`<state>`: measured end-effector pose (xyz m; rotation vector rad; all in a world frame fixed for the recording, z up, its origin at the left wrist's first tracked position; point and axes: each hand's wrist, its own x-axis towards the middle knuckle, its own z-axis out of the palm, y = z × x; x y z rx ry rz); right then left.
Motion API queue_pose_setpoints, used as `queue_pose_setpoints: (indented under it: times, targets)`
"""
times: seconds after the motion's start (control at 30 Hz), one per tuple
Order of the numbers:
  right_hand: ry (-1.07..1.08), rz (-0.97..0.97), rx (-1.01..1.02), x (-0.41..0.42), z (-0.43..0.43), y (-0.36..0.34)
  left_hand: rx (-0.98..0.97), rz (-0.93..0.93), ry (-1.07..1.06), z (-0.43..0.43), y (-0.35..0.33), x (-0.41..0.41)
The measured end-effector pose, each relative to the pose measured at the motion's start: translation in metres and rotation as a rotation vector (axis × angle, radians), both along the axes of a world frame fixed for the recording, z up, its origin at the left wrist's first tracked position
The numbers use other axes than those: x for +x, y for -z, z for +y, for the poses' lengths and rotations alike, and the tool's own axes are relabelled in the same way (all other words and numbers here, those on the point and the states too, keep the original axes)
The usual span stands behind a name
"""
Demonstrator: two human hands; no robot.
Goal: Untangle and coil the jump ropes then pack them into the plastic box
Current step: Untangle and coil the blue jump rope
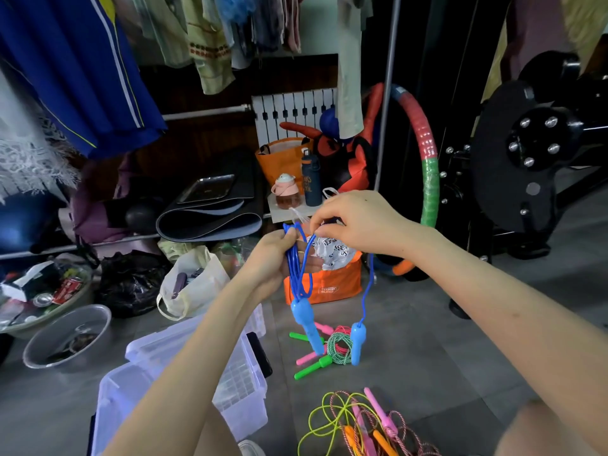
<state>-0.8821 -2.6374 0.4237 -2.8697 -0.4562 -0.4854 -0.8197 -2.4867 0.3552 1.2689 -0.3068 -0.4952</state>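
Note:
A blue jump rope (297,271) hangs in loops from my left hand (274,258), which grips the bundle at chest height. My right hand (352,222) pinches a strand of the same rope just to the right. Its two light-blue handles (307,324) dangle below, one under each hand. On the floor beneath lies a coiled green and pink rope pair (335,347) with green and pink handles. Near the bottom edge sits a tangle of yellow, pink and orange ropes (362,422). The clear plastic box (237,386) stands open at lower left, partly behind my left forearm.
An orange bag (332,281) stands behind the hands. A white cloth bag (194,281), a black plastic bag (131,284) and metal bowls (69,337) crowd the left floor. A hula hoop (427,159) and black exercise machine (526,153) stand at the right.

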Motion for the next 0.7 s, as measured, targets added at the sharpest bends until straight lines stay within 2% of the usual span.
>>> queue_pose_setpoints:
  times: [0.1,0.2,0.37,0.47,0.6,0.7]
  targets:
    - [0.022,-0.003,0.016,0.003,-0.001,-0.004,0.042,-0.008,0.099,0.002,0.002,-0.009]
    - [-0.006,0.042,0.033,0.006,0.0,0.001,-0.023,0.032,0.21,0.005,0.006,-0.015]
    - [-0.127,0.028,0.104,0.011,-0.012,0.019,-0.13,0.188,0.373,0.019,0.014,-0.016]
    - [-0.138,-0.024,0.108,0.012,-0.034,0.037,-0.218,0.283,0.562,0.033,0.017,-0.011]
    - [-0.013,0.071,0.382,0.008,-0.044,0.087,-0.408,0.383,0.754,0.036,0.02,-0.001]
    - [-0.024,0.21,0.746,0.006,-0.027,0.132,-0.524,0.395,0.711,0.031,0.019,0.001]
